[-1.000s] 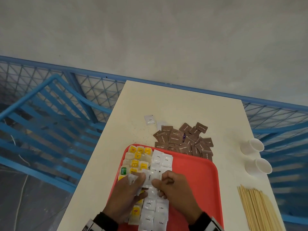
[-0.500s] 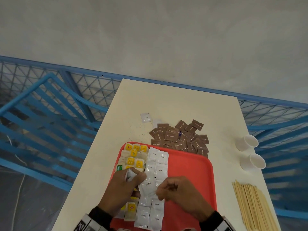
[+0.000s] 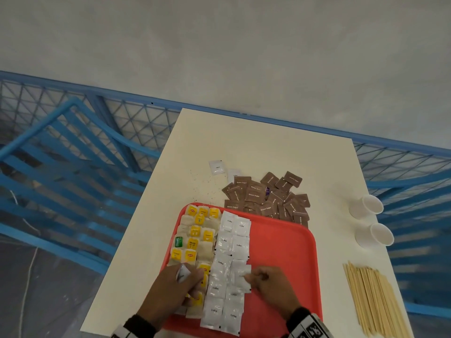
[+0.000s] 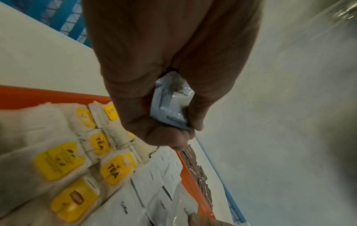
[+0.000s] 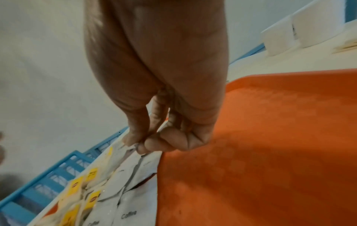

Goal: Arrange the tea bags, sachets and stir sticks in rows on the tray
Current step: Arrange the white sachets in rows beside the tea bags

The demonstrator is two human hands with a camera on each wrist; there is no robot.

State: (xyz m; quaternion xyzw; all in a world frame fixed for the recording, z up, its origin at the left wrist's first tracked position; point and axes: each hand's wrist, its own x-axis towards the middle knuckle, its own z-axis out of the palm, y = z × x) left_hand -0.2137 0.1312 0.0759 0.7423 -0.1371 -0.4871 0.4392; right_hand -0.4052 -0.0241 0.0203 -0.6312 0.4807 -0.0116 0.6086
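Head view: my left hand (image 3: 170, 286) clutches crumpled white sachets (image 4: 171, 105); right-hand fingers (image 5: 152, 145) pinch a glossy "Coffee" sachet (image 3: 241, 276) on the textured red tray (image 3: 280, 252), beside yellow-tagged "TEA" bags (image 4: 108, 169).

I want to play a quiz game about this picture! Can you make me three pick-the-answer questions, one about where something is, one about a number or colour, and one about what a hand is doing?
1. Where do the stir sticks lie?
A. On the table, right of the tray
B. In a cup
C. On the tea bags

2. How many white cups stand on the table?
A. One
B. Two
C. Four

3. What is the left hand doing?
A. Lying flat and empty
B. Holding a stick
C. Holding a white sachet

Answers:
1 A: the sticks lie on the table beside the tray.
2 B: two cups stand near the table's right edge.
3 C: the left wrist view shows fingers curled round the sachet.
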